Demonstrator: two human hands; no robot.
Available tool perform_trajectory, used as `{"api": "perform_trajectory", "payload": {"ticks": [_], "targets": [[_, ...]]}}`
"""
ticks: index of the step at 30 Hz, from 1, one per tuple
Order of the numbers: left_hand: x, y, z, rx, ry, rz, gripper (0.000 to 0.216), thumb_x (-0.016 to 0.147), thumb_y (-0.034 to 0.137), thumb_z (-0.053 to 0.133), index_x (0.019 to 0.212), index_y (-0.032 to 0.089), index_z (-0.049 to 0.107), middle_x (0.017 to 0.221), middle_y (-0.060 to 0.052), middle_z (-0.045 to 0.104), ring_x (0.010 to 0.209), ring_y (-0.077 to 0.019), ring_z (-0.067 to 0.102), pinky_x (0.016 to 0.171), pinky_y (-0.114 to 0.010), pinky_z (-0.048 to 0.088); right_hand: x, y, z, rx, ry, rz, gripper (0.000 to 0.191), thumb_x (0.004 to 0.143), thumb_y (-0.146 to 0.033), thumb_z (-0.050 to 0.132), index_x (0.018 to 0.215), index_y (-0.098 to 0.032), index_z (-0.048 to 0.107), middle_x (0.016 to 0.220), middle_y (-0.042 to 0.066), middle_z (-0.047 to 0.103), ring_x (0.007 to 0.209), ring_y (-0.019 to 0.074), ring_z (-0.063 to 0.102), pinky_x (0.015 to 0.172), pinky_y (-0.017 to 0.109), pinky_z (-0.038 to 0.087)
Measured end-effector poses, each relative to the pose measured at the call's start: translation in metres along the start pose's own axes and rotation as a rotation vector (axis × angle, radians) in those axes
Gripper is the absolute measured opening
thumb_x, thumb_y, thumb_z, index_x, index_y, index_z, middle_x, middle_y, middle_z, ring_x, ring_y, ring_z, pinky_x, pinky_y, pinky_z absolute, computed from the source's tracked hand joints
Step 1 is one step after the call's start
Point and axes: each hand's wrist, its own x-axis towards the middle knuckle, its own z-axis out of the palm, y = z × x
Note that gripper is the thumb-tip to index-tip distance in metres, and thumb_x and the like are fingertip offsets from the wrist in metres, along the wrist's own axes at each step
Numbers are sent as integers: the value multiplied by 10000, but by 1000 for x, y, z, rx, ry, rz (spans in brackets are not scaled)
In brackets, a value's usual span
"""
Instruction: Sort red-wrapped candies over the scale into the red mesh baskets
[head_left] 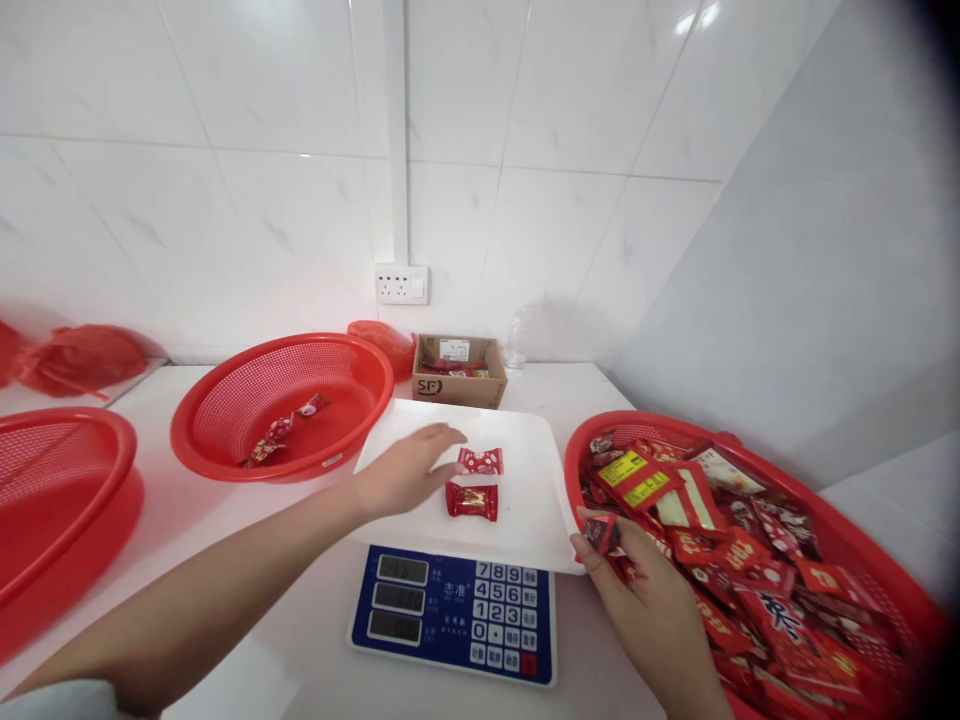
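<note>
My left hand point(409, 470) reaches over the white scale tray point(525, 540), fingers stretched out, tips touching a red and white sweet point(480, 461). A darker red sweet point(472, 501) lies just below it on the tray. My right hand point(645, 590) rests at the near rim of the red basket point(862, 545) full of several red wrapped sweets, and pinches a small red sweet point(600, 530) between thumb and fingers. The scale's blue keypad point(457, 610) faces me.
A red mesh basket point(225, 455) at the back left holds a few sweets point(279, 430). Another red basket point(45, 520) sits at the far left. A small cardboard box point(459, 372) and red plastic bags point(75, 358) stand by the tiled wall.
</note>
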Motion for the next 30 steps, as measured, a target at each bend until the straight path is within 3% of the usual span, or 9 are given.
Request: {"api": "perform_trajectory", "payload": {"ticks": [4, 7, 10, 13, 17, 19, 22, 25, 30], "targets": [[23, 12, 22, 27, -77, 39, 375, 847, 257, 524, 1215, 190, 537, 1167, -80, 648, 1054, -238, 614, 874, -346, 493, 0, -3, -2, 13, 9, -21, 299, 811, -484, 524, 894, -219, 634, 906, 66, 694, 869, 247, 646, 761, 346, 520], [30, 8, 23, 74, -59, 14, 341, 812, 179, 519, 1147, 205, 578, 1049, -61, 692, 956, -241, 648, 794, -336, 510, 0, -4, -2, 5, 12, -24, 288, 815, -476, 523, 882, -219, 633, 897, 62, 692, 855, 245, 646, 753, 345, 519], [22, -4, 4, 138, 59, -75, 338, 812, 148, 484, 1129, 219, 576, 1069, -61, 677, 971, -238, 633, 803, -334, 498, 0, -3, -1, -10, 2, -20, 308, 810, -497, 524, 876, -215, 631, 887, 67, 688, 848, 248, 642, 753, 356, 516], [5, -23, -30, 212, 244, -243, 354, 849, 172, 425, 1184, 215, 531, 1151, -101, 629, 1046, -286, 588, 825, -399, 483, 0, -1, 0, -21, -2, -17, 336, 801, -515, 528, 892, -210, 632, 918, 79, 687, 883, 262, 635, 782, 379, 509], [-15, -43, -57, 229, 370, -358, 385, 889, 245, 398, 1243, 124, 488, 1294, -192, 518, 1226, -373, 442, 905, -506, 436, 1, 2, 3, -16, -2, -41, 325, 807, -506, 527, 892, -211, 634, 942, 80, 690, 897, 260, 637, 800, 382, 507], [-20, -39, -50, 179, 319, -304, 394, 891, 299, 444, 1247, 139, 501, 1310, -165, 525, 1234, -344, 449, 956, -490, 421, 2, 2, 4, -22, 5, -54, 318, 805, -501, 532, 883, -211, 637, 941, 83, 694, 887, 260, 643, 793, 379, 512], [-23, -16, -21, 76, 134, -124, 389, 873, 376, 524, 1235, 235, 528, 1244, -50, 604, 1131, -215, 560, 973, -345, 448, 3, 2, 5, -38, 7, -62, 328, 799, -508, 537, 887, -210, 642, 954, 88, 699, 899, 268, 646, 800, 389, 512], [-21, 11, 11, -56, -66, 133, 408, 890, 330, 515, 1278, 205, 503, 1252, -88, 586, 1163, -221, 532, 990, -353, 429, 4, 3, 5, -48, -2, -57, 334, 798, -508, 533, 896, -210, 647, 966, 86, 701, 917, 268, 646, 814, 392, 510], [-14, 26, 30, -5, -118, 230, 299, 900, 164, 437, 1114, 225, 636, 1059, -84, 645, 990, -224, 599, 868, -350, 482, 3, 4, 3, -56, 15, -45, 336, 790, -502, 534, 904, -211, 657, 964, 86, 709, 911, 265, 657, 787, 377, 524]]}}
